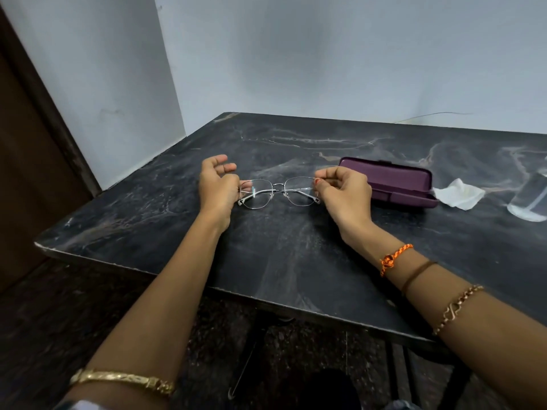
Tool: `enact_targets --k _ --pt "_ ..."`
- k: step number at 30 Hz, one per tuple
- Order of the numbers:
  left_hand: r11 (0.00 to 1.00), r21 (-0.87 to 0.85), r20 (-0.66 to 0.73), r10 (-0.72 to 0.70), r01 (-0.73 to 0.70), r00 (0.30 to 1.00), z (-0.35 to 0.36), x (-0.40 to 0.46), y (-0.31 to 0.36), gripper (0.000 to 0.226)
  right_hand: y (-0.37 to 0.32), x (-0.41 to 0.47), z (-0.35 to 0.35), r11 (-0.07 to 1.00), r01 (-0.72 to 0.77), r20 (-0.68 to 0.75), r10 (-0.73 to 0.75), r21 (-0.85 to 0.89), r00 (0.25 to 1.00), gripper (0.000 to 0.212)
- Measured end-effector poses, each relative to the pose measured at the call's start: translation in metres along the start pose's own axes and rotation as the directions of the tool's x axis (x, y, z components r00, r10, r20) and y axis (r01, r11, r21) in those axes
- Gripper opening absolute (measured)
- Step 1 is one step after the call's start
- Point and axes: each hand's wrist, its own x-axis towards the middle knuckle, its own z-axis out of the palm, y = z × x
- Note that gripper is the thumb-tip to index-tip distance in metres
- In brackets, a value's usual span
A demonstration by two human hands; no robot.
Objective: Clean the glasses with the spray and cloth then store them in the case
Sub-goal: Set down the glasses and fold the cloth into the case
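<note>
Both hands are on the wire-rimmed glasses in the middle of the black marble-patterned table, temples folded in behind the lenses, which reads like a pair being readied for storing rather than for wiping. The right hand pinches the right end of the frame between thumb and forefinger, other fingers curled in; the left hand meets the left end with its lower fingers, though from here I cannot say for certain whether they are clamped on the hinge or only steadying it, and its upper fingers hang loosely bent above. Holding by the ends keeps skin off the lenses, a sensible choice. Just right of the right hand lies the purple case, lid open, mouth facing near, so it is a short slide rightward to drop the glasses in. Beyond it the white cloth sits crumpled, touching the case's right corner, and the clear spray bottle lies tilted at the far right, cut off by the picture's border. There's bare table near and left, but the near edge is close under the wrists.
</note>
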Motion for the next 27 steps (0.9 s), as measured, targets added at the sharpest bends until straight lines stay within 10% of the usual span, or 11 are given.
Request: enact_targets --k 15,27 --pt "0.774 0.496 0.125 0.385 -0.394 0.914 0.0 -0.013 -0.002 0.033 -0.008 -0.009 0.0 0.979 0.095 0.074 -0.083 -0.181 0.994 0.021" --pt "0.645 0.551 0.068 0.598 -0.53 0.799 0.002 -0.021 0.003 0.018 -0.014 -0.014 -0.008 0.933 0.271 -0.043 -0.289 -0.236 0.956 0.023"
